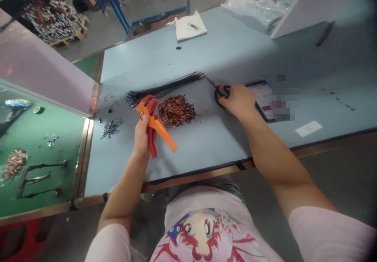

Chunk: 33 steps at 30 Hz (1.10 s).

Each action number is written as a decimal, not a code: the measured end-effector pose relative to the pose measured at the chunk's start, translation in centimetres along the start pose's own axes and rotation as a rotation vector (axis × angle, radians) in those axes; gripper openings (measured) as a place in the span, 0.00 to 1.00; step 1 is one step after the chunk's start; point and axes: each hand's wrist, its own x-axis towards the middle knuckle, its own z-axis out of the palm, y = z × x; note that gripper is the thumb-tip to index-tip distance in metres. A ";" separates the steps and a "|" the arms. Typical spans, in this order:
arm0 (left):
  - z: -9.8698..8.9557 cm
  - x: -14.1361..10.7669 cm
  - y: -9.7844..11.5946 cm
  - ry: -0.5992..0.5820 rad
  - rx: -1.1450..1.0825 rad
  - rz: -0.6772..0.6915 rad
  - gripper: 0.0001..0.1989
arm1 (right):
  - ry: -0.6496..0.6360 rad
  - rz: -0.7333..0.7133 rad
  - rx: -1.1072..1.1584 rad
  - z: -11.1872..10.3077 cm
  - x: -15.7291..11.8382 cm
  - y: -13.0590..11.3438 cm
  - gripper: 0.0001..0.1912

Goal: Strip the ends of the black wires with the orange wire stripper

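head cam, scissors (pixel 217 85) diag, tips twd wires (pixel 169 87)

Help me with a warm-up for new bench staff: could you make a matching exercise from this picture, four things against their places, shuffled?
Things
1. Orange-and-red two-handled hand tool
2. Black-handled metal scissors
3. Heap of short copper-coloured pieces
4. Off-white, roughly square cloth or paper

Places
A. Touched by the right hand
B. Near the far edge of the pale blue flat tabletop, with a small item on top
C. Lying loose on the tabletop, between the two hands
D. Held in the left hand

Right pairs: 1-D, 2-A, 3-C, 4-B
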 end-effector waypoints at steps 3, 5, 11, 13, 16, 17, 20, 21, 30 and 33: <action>-0.1 0.3 0.3 -0.118 -0.141 -0.143 0.21 | 0.134 -0.153 0.287 -0.9 -1.8 -1.3 0.15; -0.4 0.5 0.2 -0.208 -0.220 -0.176 0.21 | 0.191 -0.323 0.514 -1.1 -3.6 -2.5 0.19; -1.1 0.3 -0.7 -0.326 -0.294 -0.144 0.22 | 0.306 -0.844 0.605 0.8 -8.3 -5.4 0.19; -1.2 0.0 -0.8 -0.377 -0.289 -0.129 0.23 | 0.362 -0.923 0.614 1.5 -9.0 -5.8 0.17; -1.1 -0.4 -0.7 -0.428 -0.290 -0.095 0.22 | 0.393 -0.951 0.636 1.9 -9.5 -5.9 0.18; -1.1 -0.5 -0.6 -0.434 -0.292 -0.085 0.22 | 0.397 -0.947 0.633 1.9 -9.5 -5.9 0.18; -1.3 -0.5 -0.6 -0.473 -0.300 -0.068 0.21 | 0.411 -0.938 0.613 1.7 -9.6 -5.8 0.19; -1.4 -0.4 -0.7 -0.495 -0.302 -0.064 0.22 | 0.429 -0.940 0.613 1.6 -9.5 -5.7 0.19; -1.8 -0.1 -1.9 -0.581 -0.327 -0.050 0.24 | 0.500 -0.947 0.608 1.3 -9.5 -5.6 0.19; -1.8 -0.1 -2.1 -0.479 -0.308 -0.091 0.31 | 0.493 -0.945 0.604 1.2 -9.6 -5.6 0.19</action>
